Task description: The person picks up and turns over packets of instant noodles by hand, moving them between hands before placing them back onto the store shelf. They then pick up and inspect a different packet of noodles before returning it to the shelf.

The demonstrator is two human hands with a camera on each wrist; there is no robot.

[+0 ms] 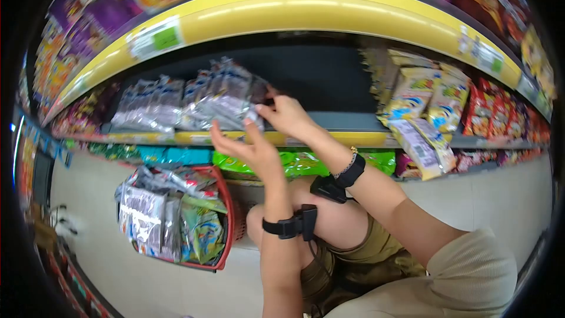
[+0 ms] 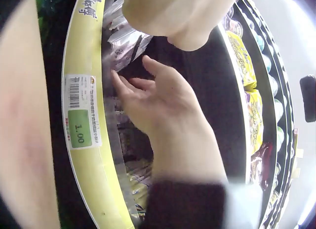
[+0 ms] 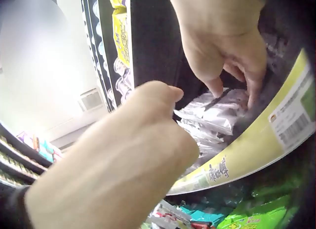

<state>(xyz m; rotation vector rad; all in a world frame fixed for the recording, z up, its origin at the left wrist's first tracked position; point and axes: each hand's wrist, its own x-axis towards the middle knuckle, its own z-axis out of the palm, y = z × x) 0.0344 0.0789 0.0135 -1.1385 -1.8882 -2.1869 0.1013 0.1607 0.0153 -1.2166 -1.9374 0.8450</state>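
Silvery-purple packets (image 1: 220,94) stand upright in a row on the dark shelf, the same kind as a second bunch (image 1: 147,105) to their left. My left hand (image 1: 250,150) reaches up at the front of the row, fingers extended and spread, fingertips right at the packets' lower front edge. In the left wrist view its palm side (image 2: 163,98) shows with nothing held. At the row's right end is my right hand (image 1: 286,115), thumb and forefinger close against the end packet. The right wrist view shows its back (image 3: 143,145); most of its fingers are hidden, so I cannot tell whether they pinch the packet.
Yellow-and-white packets (image 1: 415,94) and red packets (image 1: 494,112) fill the shelf's right side. A yellow shelf edge (image 1: 306,6) arches above. Green packets (image 1: 303,164) lie on the lower shelf. A red basket (image 1: 235,218) filled with packets stands on the floor at left, near the knees.
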